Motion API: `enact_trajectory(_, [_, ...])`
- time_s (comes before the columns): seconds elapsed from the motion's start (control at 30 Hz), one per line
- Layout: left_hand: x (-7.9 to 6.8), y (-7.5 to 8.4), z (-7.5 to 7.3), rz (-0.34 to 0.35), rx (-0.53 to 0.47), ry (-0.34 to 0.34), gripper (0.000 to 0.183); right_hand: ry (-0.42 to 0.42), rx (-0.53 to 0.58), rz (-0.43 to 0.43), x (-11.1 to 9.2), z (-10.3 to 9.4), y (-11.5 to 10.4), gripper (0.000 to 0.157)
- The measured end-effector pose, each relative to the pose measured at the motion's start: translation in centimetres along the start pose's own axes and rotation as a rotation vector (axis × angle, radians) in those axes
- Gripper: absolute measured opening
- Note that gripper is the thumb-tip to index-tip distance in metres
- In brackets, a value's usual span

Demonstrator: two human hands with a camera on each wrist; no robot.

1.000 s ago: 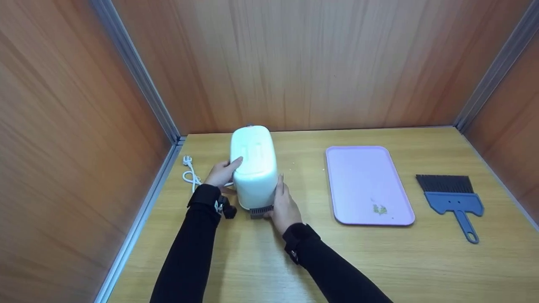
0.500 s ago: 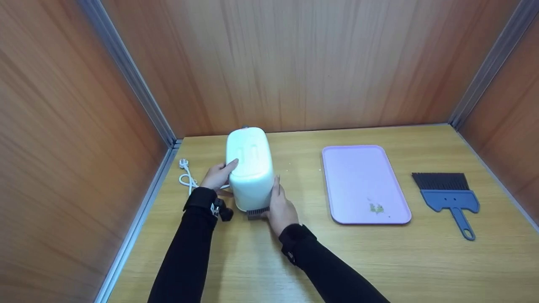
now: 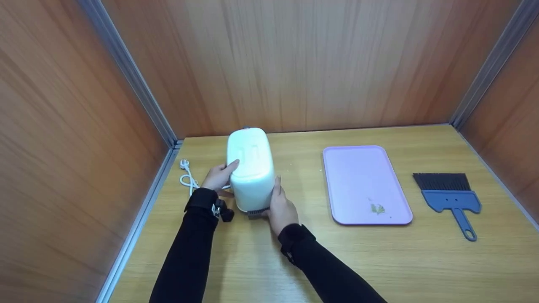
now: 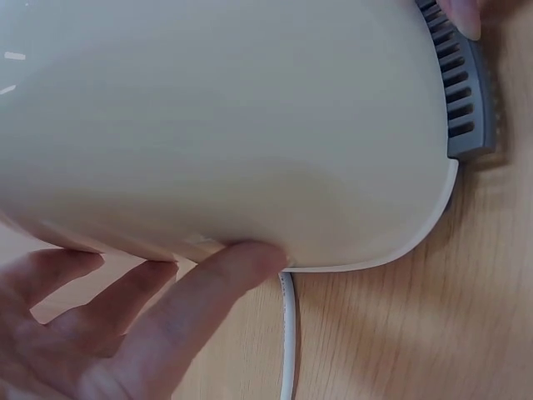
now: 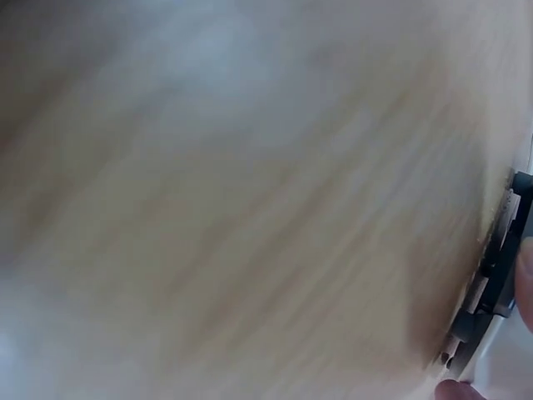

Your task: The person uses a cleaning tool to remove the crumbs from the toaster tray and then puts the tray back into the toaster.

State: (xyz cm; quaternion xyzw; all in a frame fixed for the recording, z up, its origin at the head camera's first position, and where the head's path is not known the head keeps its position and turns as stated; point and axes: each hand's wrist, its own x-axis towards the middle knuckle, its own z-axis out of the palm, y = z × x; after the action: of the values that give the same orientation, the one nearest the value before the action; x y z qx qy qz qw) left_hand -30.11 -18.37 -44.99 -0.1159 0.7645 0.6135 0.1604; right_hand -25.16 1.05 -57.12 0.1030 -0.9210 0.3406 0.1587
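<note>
A rounded white toaster (image 3: 251,155) stands on the table, its closed top and near end showing. My left hand (image 3: 218,176) holds its left side, thumb over the top edge. The left wrist view shows the fingers (image 4: 187,312) of that hand against the smooth white shell. A grey slotted piece (image 3: 257,212) juts from the bottom of the near end. My right hand (image 3: 283,210) holds the near right corner, fingers up along the side and thumb at the slotted piece. The right wrist view shows a dark strip (image 5: 491,275) with a fingertip on it, the rest blurred.
A white power cord with a plug (image 3: 184,164) lies left of the toaster. To the right lie a lilac tray (image 3: 362,176) with a small printed motif and a blue brush (image 3: 451,199) with dark bristles. Wooden panels (image 3: 303,67) enclose the table (image 3: 345,261).
The head view has shifted slightly, so everything sits a little further left than a second ago. Both hands keep the same hold, and the toaster has not visibly moved on the table.
</note>
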Motion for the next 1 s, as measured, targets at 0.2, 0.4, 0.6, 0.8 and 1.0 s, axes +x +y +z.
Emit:
enact_trajectory(0.2, [0.19,0.01,0.0,0.006,0.022,-0.009,0.073,0.042,-0.081,-0.001,0.47,0.0,0.0,0.098])
enact_trajectory(0.4, [0.31,-0.16,-0.2,0.006,0.039,-0.007,0.072,-0.009,-0.044,0.019,0.58,-0.16,0.04,0.105])
enact_trajectory(0.6, [0.35,-0.37,-0.1,0.006,0.017,-0.001,0.071,0.012,-0.085,-0.001,0.62,-0.07,0.34,0.103])
enact_trajectory(0.8, [0.43,-0.57,-0.05,0.025,0.007,0.015,0.07,0.056,-0.161,-0.044,0.81,0.16,0.41,0.098])
enact_trajectory(1.0, [0.52,-0.5,-0.03,0.02,0.006,0.02,0.071,0.084,-0.154,-0.043,1.04,0.09,0.1,0.085])
